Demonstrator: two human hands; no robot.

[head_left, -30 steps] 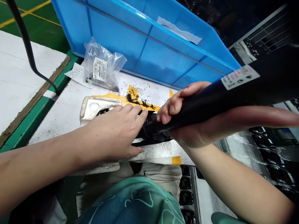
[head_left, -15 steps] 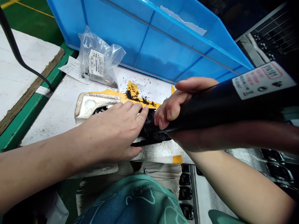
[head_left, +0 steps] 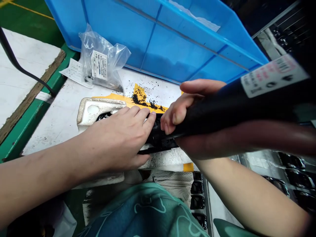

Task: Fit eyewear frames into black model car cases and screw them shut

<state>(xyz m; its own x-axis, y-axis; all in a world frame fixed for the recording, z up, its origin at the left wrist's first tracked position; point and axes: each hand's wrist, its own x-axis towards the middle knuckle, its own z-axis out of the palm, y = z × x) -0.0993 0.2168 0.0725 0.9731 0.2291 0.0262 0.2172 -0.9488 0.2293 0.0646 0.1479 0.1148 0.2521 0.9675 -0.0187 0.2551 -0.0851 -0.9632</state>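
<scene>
My right hand (head_left: 179, 110) is wrapped round a black electric screwdriver (head_left: 217, 108) with a white and red label. The driver lies slanted, its narrow end down at a black plastic part (head_left: 158, 149); the tip itself is hidden. Across that part lies my left hand (head_left: 127, 136), fingers over the far side and thumb along the near edge, holding it down. Under it is a white foam block (head_left: 86, 113). Just beyond my fingers, several tiny black screws (head_left: 138, 98) are scattered in a heap on yellow tape (head_left: 118, 96).
A large blue bin (head_left: 172, 49) stands behind the white work surface (head_left: 49, 126). A clear plastic bag (head_left: 101, 62) with a printed label leans near its left corner, beside a paper slip (head_left: 74, 72). Glossy black parts (head_left: 197, 201) lie in rows at lower right. A black cable (head_left: 24, 70) hangs at left.
The screwdriver and my right hand have shifted slightly left and up in the picture. My left hand keeps its hold on the part; the whole view has moved a little.
</scene>
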